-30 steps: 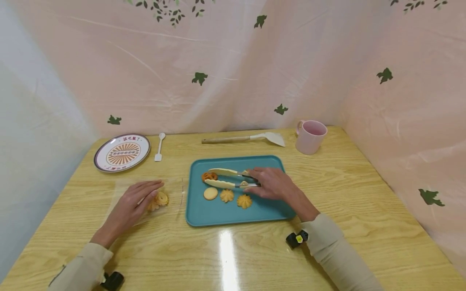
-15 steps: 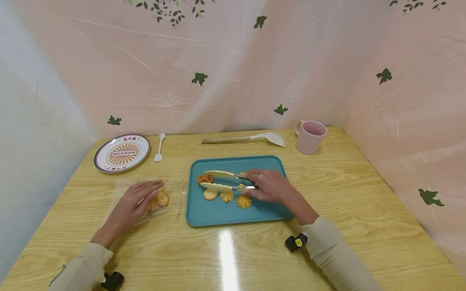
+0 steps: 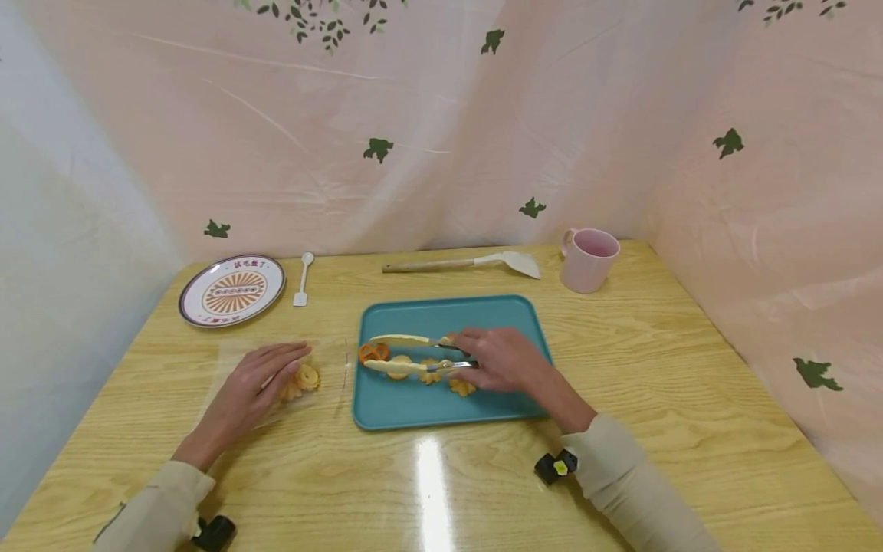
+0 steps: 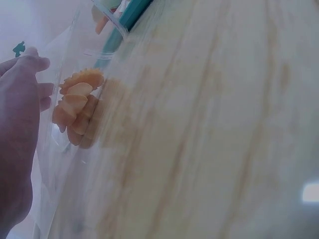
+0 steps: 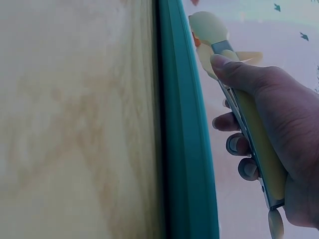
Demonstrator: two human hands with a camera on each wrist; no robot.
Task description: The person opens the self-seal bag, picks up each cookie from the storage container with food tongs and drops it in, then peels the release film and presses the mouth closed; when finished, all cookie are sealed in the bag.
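My right hand [image 3: 503,359] grips a pair of tongs [image 3: 400,368] with cream tips and metal arms, over the left part of the teal tray [image 3: 448,410]. A reddish-brown pretzel [image 3: 373,352] lies between the tong tips at the tray's left rim. The lower tong arm partly covers a round biscuit [image 3: 398,376] and two flower-shaped cookies [image 3: 463,388]. Left of the tray, my left hand [image 3: 255,383] pinches the raised top film of a clear plastic bag [image 3: 331,364], its mouth facing the tray. Several cookies [image 4: 77,107] sit inside, partly hidden by the hand in the head view.
A patterned plate [image 3: 233,291] stands at the back left beside a small white spoon [image 3: 303,280]. Behind the tray lies a white spatula with a wooden handle [image 3: 431,265]. A pink mug [image 3: 589,262] is at the back right. Cloth backdrop [image 3: 441,115] encloses the table.
My right hand and the tongs have shifted left and nearer, and the pretzel has moved with them to the tray's left rim. My left hand has stayed in place.
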